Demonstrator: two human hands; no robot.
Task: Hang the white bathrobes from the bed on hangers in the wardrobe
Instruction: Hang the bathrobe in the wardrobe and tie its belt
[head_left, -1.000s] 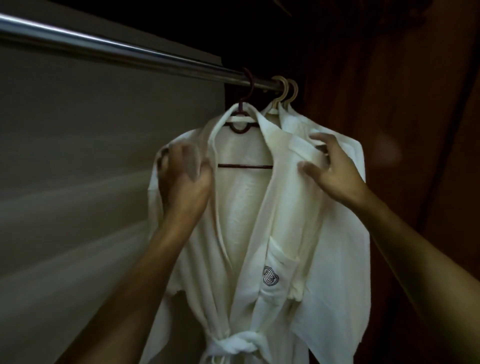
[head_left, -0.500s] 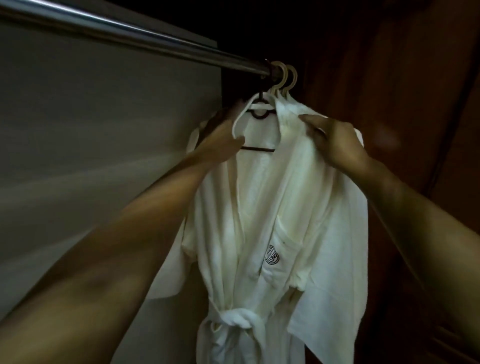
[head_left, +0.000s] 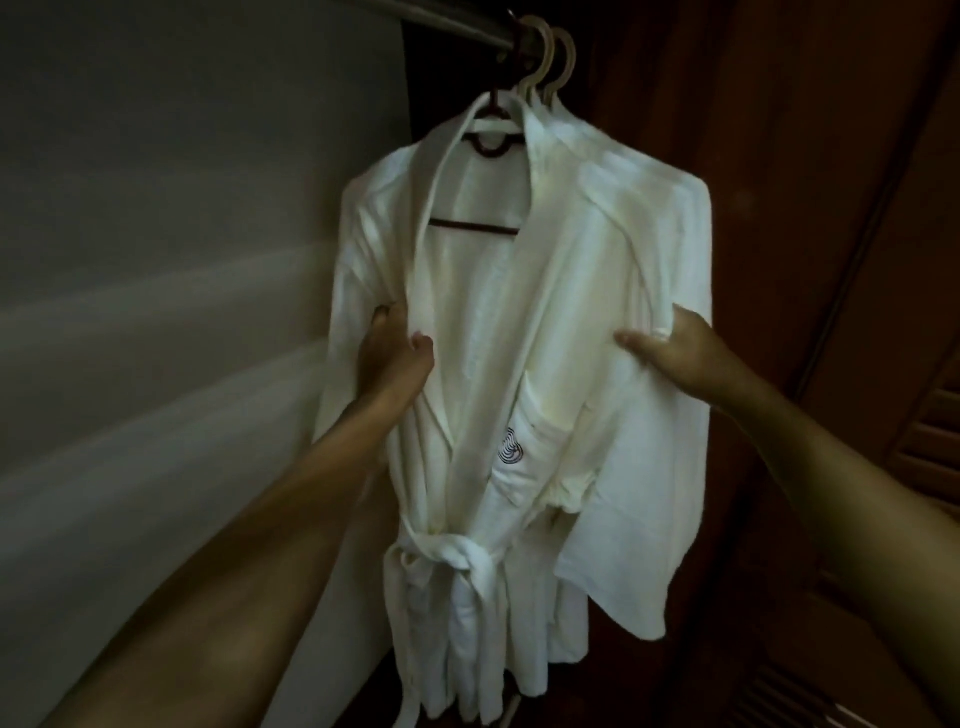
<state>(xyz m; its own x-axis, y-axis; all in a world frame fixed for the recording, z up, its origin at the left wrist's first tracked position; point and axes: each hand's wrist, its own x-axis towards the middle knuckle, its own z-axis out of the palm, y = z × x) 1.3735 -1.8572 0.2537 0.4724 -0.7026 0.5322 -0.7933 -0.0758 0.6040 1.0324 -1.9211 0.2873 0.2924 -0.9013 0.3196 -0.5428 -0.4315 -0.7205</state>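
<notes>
The bathrobe (head_left: 524, 312) is already hung on a dark hanger (head_left: 475, 227) at the right end of the rail (head_left: 483, 32), beside two pale hangers (head_left: 545, 52) bearing white cloth; only straightening seems left; its long axis is vertical, collar up, front toward the camera; its front panel is pinched by the left hand (head_left: 395, 358), its sleeve gripped by the right hand (head_left: 672, 358).

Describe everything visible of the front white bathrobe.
The front bathrobe is white, towelling-like, hanging upright on a dark hanger from the rail. Its belt is knotted at the waist; a dark swirl logo marks the chest pocket. The left hand grips one front edge, the right hand pinches its other side.
</notes>
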